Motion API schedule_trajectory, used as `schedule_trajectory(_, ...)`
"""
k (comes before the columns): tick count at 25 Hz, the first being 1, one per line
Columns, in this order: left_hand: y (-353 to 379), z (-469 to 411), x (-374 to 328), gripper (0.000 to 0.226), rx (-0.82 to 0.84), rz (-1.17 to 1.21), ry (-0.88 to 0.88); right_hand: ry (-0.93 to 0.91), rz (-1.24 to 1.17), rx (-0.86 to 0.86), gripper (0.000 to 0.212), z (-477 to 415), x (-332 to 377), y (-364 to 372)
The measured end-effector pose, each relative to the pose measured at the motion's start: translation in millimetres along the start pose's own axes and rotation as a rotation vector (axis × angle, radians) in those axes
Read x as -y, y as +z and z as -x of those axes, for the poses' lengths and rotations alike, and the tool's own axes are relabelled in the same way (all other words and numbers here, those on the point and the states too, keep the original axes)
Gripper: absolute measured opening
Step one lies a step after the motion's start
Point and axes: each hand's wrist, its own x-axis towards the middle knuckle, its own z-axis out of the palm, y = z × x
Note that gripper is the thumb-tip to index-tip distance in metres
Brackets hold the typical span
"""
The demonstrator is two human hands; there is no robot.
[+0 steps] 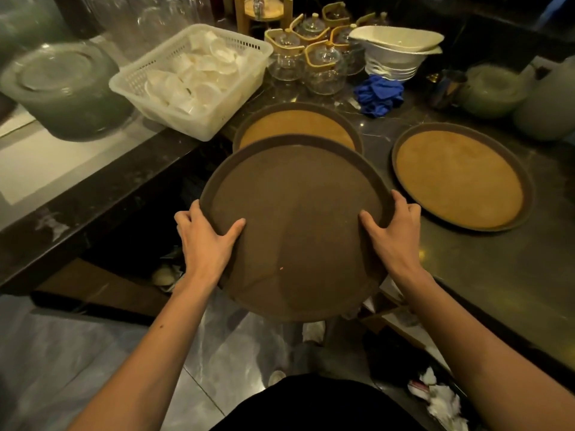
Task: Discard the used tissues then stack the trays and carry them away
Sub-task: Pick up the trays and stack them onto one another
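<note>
The person stands at the corner of a dark counter [485,275] with a round brown tray [295,225] held out in front of them, tilted a little and clear of the stone, its near half hanging over the floor. The left hand [207,241] clamps the tray's left rim, thumb lying on the inner surface and the fingers curled under the edge; the right hand [393,231] does the same on the right rim — thumb on top, fingers wrapped over the lip. The tray is bare, with no tissue on it. Two more trays wait on the counter: a cork-lined tray [298,126] just behind the held one, partly hidden by it, and a second cork-lined tray [460,178] off to the right, well apart from the first. Neither shows any paper either, and crumpled white tissues [441,399] lie in a dark bin low on the right (more scraps seem to sit under the counter on the left, though it is too dim to be sure). So I judge the discarding done, or nearly so, and the stacking only beginning — the held tray looks ready to go onto the one behind it, the right-hand tray still has to join, and then the pile must be carried away. The white basket [193,79] of cups and the glass teapots [314,60] stand untouched behind.
</note>
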Motion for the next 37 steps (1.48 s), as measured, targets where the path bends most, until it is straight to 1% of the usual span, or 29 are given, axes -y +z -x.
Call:
schedule_trajectory(3, 22, -30, -18, 0.094, -0.004, -0.007, -0.004, 0.014, -0.025, 0.015, 0.079, -40, -2, 9)
schedule_trajectory(6, 44, -63, -34, 0.096, -0.007, -0.035, -0.037, 0.033, -0.049, 0.028, 0.078, -81, -1, 15)
schedule_trajectory(10, 68, -99, -48, 0.096, -0.005, -0.033, -0.080, 0.051, -0.096, 0.086, 0.079, -129, 1, 26)
schedule_trajectory(16, 90, -156, -58, 0.092, 0.001, -0.032, -0.093, 0.119, -0.084, 0.109, 0.080, -183, 10, 53)
schedule_trajectory(18, 97, -181, -58, 0.093, 0.021, -0.031, -0.090, 0.147, -0.063, 0.113, 0.081, -198, 15, 66)
schedule_trajectory(24, 114, -242, -54, 0.094, 0.134, -0.018, -0.095, 0.238, 0.032, 0.037, 0.080, -225, 30, 95)
schedule_trajectory(28, 129, -263, -51, 0.097, 0.185, -0.029, -0.104, 0.292, 0.064, 0.032, 0.080, -237, 29, 104)
schedule_trajectory(33, 137, -264, -53, 0.094, 0.137, -0.042, -0.115, 0.277, 0.068, 0.046, 0.078, -258, 23, 111)
schedule_trajectory(37, 142, -259, -53, 0.093, 0.132, -0.082, -0.124, 0.269, 0.028, 0.034, 0.073, -258, 18, 112)
